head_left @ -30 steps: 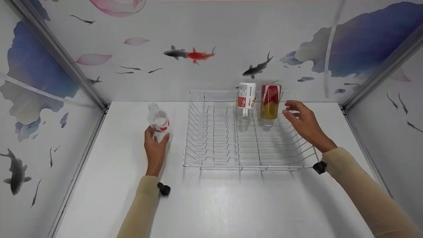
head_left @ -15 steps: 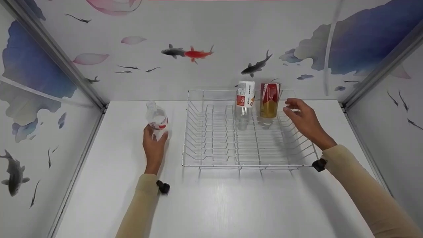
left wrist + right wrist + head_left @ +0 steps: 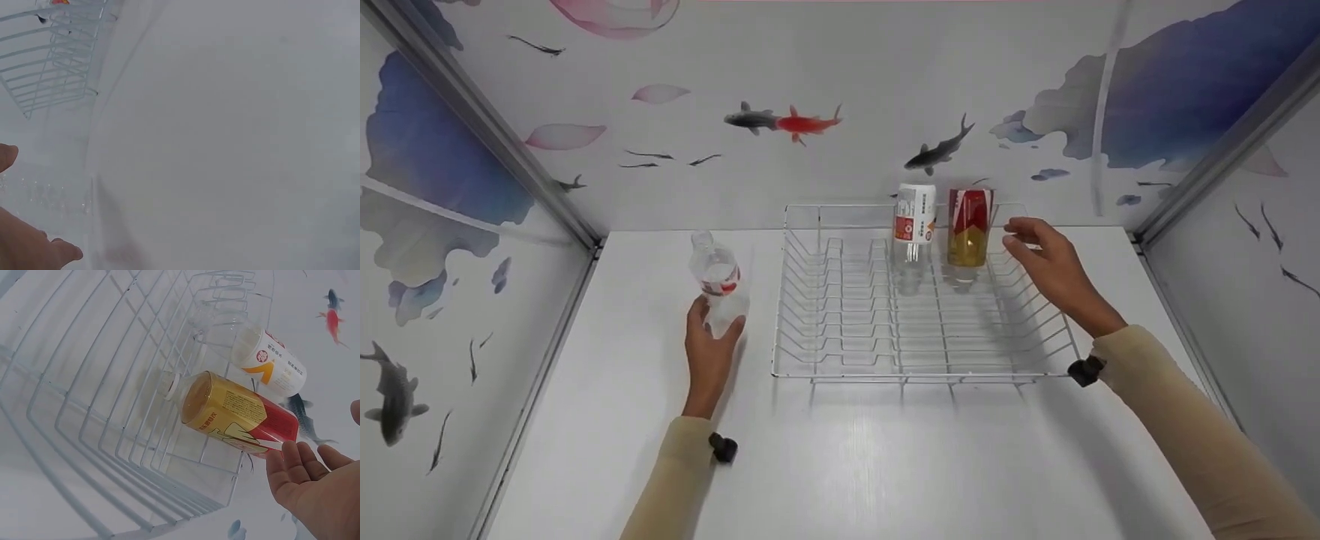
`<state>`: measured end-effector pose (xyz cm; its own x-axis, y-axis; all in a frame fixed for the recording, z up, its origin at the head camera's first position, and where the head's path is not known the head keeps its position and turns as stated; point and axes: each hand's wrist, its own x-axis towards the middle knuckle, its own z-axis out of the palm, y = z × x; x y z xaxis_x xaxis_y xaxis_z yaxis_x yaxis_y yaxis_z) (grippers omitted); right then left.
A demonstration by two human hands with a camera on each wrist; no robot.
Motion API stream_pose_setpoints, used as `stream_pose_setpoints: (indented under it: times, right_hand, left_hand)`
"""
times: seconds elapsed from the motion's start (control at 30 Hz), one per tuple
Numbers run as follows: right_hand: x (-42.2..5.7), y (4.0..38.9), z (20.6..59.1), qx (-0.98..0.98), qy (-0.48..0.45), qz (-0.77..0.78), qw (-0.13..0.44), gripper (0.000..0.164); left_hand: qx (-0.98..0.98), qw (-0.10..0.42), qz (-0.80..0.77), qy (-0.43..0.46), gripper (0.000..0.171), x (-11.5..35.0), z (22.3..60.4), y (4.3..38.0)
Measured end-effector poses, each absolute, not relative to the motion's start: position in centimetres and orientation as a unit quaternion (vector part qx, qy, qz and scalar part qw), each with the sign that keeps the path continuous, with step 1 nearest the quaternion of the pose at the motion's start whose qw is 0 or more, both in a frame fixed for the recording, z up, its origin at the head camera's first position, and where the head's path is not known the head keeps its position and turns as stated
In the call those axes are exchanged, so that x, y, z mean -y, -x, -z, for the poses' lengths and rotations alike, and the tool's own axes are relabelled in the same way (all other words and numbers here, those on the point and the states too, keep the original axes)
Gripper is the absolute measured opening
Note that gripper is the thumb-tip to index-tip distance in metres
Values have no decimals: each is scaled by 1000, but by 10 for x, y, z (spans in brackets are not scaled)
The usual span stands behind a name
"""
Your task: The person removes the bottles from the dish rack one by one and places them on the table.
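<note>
In the head view, a clear plastic bottle with a red-and-white label (image 3: 720, 279) stands upright on the table at left. My left hand (image 3: 711, 352) is at its lower part, thumb and fingers spread to either side. In the left wrist view my thumb (image 3: 7, 157) and a finger (image 3: 67, 251) are apart. Inside the white wire rack (image 3: 840, 375), a gold-and-red bottle (image 3: 242, 413) and a clear bottle with a white label (image 3: 275, 363) stand neck down. My right hand (image 3: 1054, 270) hovers over the rack's right side, fingers loosely bent, beside the gold-and-red bottle and holding nothing.
The rack sits mid-table against the back wall (image 3: 870, 60), which is printed with fish and petals. Side panels (image 3: 435, 262) close in the table (image 3: 847, 465) at left and right.
My left hand has drawn back slightly from the clear bottle with the red-and-white label, and more of its lower part shows. My right hand and the rack bottles stay nearly still.
</note>
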<state>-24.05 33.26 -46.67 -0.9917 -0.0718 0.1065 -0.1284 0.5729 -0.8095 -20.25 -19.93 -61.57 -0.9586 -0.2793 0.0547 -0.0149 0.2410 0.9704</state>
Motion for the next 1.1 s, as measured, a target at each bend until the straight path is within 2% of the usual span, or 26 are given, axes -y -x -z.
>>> stream_pose_setpoints:
  times: [0.43, 0.87, 1.1]
  right_hand:
    - [-329, 240, 464, 885, -59, -461, 27, 59]
    - [-335, 240, 455, 887, -72, -454, 43, 57]
    - [-340, 243, 456, 890, -67, -449, 45, 59]
  left_hand:
    - [810, 78, 574, -87, 92, 204, 612, 171]
    - [832, 72, 548, -46, 87, 201, 586, 141]
    - [835, 33, 549, 5, 89, 195, 574, 133]
